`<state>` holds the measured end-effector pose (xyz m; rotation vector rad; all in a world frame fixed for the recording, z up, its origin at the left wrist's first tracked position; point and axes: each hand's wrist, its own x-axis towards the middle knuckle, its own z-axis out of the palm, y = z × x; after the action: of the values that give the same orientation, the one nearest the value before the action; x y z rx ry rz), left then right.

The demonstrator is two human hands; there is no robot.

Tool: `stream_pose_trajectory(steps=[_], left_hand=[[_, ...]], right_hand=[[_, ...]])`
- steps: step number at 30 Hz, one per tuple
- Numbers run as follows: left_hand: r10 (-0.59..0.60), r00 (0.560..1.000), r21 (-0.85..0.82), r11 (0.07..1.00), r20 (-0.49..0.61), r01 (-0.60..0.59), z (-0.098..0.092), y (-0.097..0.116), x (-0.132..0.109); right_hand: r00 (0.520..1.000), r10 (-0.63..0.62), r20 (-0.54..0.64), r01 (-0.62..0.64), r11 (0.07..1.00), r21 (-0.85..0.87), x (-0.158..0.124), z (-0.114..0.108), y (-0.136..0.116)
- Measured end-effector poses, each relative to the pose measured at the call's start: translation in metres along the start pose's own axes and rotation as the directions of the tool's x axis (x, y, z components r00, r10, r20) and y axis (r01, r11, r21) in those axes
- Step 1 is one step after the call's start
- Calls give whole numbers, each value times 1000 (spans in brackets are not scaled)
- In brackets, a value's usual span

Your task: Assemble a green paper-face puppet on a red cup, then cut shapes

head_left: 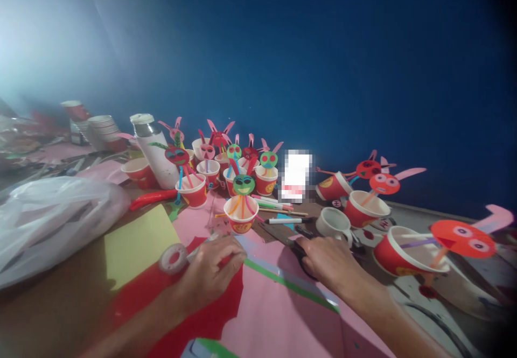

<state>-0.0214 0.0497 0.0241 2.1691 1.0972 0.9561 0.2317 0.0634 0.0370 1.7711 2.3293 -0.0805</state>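
My left hand point(216, 266) is closed in a pinch at the near end of a long green-edged strip point(291, 282) with a shiny, see-through band. From there the strip slants down to the right over pink paper point(278, 320). My right hand point(331, 266) is closed around the dark handle of a pair of scissors point(278, 234), its blades pointing away to the upper left. Just left of my left hand lies a roll of clear tape point(173, 258). Red paper point(205, 320) spreads under my left wrist. A green-faced paper-cup figure point(243, 185) stands beyond my hands.
Several red paper cups with rabbit-eared faces stand along the blue wall point(258, 51). A white flask point(155, 153) and a plastic bag point(56, 223) are at left. Markers point(286, 220), a white mug point(333, 222) and an orange-faced cup figure point(462, 238) sit ahead and right.
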Motion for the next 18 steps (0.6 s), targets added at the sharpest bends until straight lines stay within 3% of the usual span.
stream_pose_trajectory(steps=[8,18], left_hand=[[67,997,6,998,44,-67,11,-13,-12],[14,998,26,1000,63,-16,10,-15,-13]], right_hand=[[999,-11,33,9,999,47,0,-10,3],[1000,-20,10,20,999,28,-5,-17,1]])
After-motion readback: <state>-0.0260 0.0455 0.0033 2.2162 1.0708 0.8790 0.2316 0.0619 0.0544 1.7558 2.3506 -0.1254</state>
